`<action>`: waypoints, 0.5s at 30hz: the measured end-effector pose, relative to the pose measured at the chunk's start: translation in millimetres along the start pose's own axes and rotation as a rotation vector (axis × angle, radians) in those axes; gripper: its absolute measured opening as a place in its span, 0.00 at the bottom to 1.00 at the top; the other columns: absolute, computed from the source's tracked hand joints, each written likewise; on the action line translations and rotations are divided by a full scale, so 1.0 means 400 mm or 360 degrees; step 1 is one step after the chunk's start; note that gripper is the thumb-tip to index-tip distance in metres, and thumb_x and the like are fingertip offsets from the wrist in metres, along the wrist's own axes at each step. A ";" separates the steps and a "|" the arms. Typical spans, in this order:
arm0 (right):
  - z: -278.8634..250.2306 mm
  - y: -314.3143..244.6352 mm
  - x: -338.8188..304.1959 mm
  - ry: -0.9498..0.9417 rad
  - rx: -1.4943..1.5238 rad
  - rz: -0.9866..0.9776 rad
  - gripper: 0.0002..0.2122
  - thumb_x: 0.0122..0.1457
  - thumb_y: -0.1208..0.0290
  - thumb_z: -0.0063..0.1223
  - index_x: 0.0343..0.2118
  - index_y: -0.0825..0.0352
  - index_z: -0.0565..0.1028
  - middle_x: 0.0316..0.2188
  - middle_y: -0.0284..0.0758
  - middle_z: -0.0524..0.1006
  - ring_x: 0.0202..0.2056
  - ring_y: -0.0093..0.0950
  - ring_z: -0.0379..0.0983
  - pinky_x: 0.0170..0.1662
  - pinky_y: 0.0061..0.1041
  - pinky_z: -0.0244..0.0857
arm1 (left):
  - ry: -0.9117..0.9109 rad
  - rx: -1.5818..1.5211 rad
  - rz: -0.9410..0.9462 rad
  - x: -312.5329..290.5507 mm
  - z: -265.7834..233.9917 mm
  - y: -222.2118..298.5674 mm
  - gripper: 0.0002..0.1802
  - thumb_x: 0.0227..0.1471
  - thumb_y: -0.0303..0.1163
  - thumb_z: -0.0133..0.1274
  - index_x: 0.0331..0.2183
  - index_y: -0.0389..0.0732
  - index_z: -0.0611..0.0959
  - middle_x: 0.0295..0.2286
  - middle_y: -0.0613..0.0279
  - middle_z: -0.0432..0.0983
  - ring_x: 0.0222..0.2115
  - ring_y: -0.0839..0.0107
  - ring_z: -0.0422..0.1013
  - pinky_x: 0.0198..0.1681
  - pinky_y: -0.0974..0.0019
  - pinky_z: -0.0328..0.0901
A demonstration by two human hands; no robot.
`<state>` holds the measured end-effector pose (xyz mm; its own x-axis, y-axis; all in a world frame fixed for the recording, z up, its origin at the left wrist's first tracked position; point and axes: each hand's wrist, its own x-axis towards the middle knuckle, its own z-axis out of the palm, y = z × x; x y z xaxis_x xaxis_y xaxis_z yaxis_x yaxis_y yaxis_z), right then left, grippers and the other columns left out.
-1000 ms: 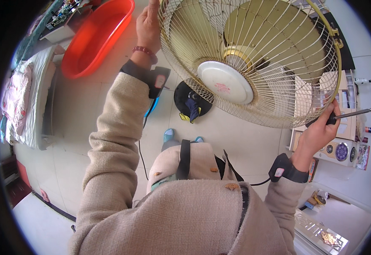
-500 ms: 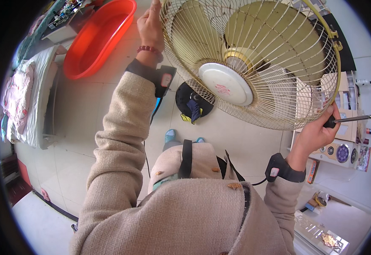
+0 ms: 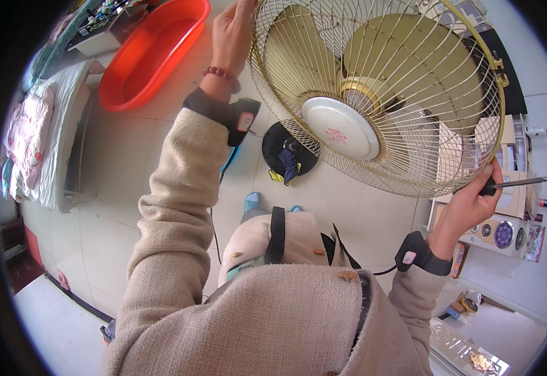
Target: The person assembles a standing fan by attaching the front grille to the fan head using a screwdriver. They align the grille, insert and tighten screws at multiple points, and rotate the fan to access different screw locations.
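Observation:
An electric fan (image 3: pixel 398 69) with a wire cage, olive-green blades and a white round centre plate fills the upper right, tilted. My left hand (image 3: pixel 231 41) is closed at the cage's left edge; its fingertips pass out of the top of the picture. At the cage's lower right rim is my right hand (image 3: pixel 469 210), its fingers closed around the dark handle of a screwdriver (image 3: pixel 522 182) and pressed to the rim. The metal shaft points right, away from the fan. Below the cage, a black round base (image 3: pixel 273 141) stands on the floor with a dark blue and yellow cloth item (image 3: pixel 288 164) on it.
A red plastic tub (image 3: pixel 123 88) lies at the upper left beside a bed (image 3: pixel 60 138) with pale bedding. Along the right runs a white surface with boxes and a patterned panel (image 3: pixel 504 235). A dark cable hangs by my left sleeve.
The fan has shifted slightly right and down in the picture, my hands staying on it. The screwdriver remains in my right hand, its shaft tip a little lower.

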<state>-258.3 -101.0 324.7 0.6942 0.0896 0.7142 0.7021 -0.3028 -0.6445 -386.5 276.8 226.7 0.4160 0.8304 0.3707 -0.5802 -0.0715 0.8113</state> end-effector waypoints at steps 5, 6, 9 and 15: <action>-0.003 -0.016 0.002 -0.0026 0.0032 0.0045 0.13 0.66 0.70 0.47 0.48 0.74 0.73 0.43 0.38 0.78 0.43 0.25 0.75 0.47 0.23 0.68 | -0.0186 0.0459 0.0355 0.023 0.049 0.092 0.25 0.65 0.45 0.43 0.43 0.31 0.81 0.35 0.62 0.77 0.37 0.75 0.70 0.41 0.71 0.64; -0.006 -0.023 0.003 -0.0027 0.0012 0.0102 0.13 0.66 0.70 0.47 0.48 0.74 0.73 0.43 0.38 0.78 0.44 0.25 0.74 0.48 0.23 0.67 | -0.0227 0.0503 0.0421 0.027 0.060 0.107 0.25 0.65 0.45 0.42 0.43 0.31 0.81 0.36 0.62 0.77 0.37 0.74 0.70 0.41 0.71 0.64; -0.018 -0.045 0.009 -0.0093 -0.0171 -0.0035 0.13 0.66 0.71 0.47 0.48 0.74 0.73 0.45 0.38 0.78 0.45 0.26 0.74 0.49 0.23 0.66 | -0.0343 0.0506 0.0520 0.032 0.087 0.139 0.26 0.65 0.45 0.42 0.42 0.31 0.81 0.36 0.60 0.76 0.37 0.72 0.70 0.41 0.70 0.64; -0.039 -0.085 0.023 -0.0307 -0.0122 -0.0171 0.14 0.65 0.72 0.47 0.50 0.73 0.72 0.46 0.38 0.77 0.46 0.26 0.72 0.51 0.24 0.64 | -0.0420 0.0797 0.0564 0.023 0.106 0.179 0.25 0.65 0.44 0.41 0.42 0.32 0.81 0.35 0.58 0.75 0.36 0.70 0.71 0.41 0.69 0.65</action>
<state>-278.0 -104.7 357.5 0.6388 0.3025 0.7074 0.7645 -0.3522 -0.5398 -394.5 256.1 307.3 0.4543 0.5510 0.7000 -0.3444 -0.6160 0.7085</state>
